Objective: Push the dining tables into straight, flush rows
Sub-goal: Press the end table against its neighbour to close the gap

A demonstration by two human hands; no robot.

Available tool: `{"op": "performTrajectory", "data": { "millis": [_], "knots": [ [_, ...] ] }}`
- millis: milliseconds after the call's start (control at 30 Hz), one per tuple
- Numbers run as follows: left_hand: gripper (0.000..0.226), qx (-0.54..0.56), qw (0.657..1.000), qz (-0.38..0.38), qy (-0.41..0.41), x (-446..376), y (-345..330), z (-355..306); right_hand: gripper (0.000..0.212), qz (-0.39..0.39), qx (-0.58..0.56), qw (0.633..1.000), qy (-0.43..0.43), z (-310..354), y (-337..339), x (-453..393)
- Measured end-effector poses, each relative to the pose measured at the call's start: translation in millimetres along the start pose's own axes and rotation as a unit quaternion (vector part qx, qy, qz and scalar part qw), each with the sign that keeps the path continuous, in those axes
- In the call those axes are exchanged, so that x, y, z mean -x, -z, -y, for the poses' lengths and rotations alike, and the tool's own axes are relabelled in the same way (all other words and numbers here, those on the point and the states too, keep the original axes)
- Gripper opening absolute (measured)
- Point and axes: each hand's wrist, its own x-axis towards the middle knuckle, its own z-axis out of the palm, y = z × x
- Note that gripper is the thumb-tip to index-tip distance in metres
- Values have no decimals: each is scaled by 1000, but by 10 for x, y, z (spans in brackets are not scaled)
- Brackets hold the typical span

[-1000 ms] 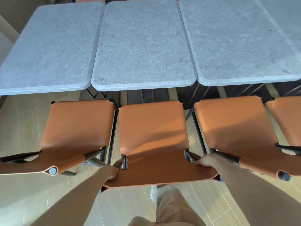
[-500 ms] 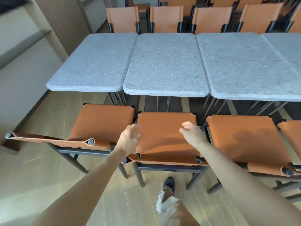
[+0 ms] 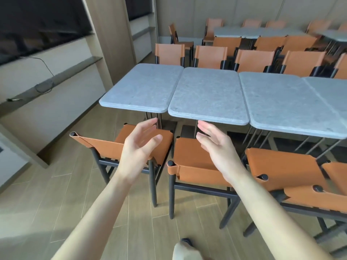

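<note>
1. Head view, hands: your left hand (image 3: 139, 147) and right hand (image 3: 216, 145) are both raised in the air above the near chairs, palms turned toward each other, fingers straight to loosely spread. Neither holds or touches anything.
2. Head view, tables: the row lies just ahead. The end table (image 3: 142, 87) sits side by side with the second table (image 3: 208, 94), long edges meeting, but its near edge stands a little further from you than its neighbour's, so the front line steps. The third table (image 3: 281, 102) and fourth table (image 3: 330, 94) carry the row on to the right.
3. Head view, chairs: the left orange chair (image 3: 120, 147) and the middle orange chair (image 3: 195, 162) stand between you and the table edges.
4. Judgement, step in hand: likely squaring the end table with the second.
5. How to do it well: lean over the chair backs, lay flat palms on the slab edge, and move it low and slow so the legs do not catch. Sight along the front edges to check flush.
6. Watch the seam; a hard shove could knock the second table out of line.
</note>
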Motion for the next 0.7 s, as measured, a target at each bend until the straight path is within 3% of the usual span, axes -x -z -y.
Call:
{"op": "performTrajectory", "data": {
  "millis": [200,367,700],
  "knots": [
    [42,4,1000,6,-27,434,332,-301,43,34,13,999,22,361,-195,222],
    [40,3,999,-31,-37,624,690,-449,38,57,25,997,38,617,-481,207],
    [31,-33,996,-75,-20,548,1689,-441,34,116,24,992,48,819,-1584,-44]
  ]
}}
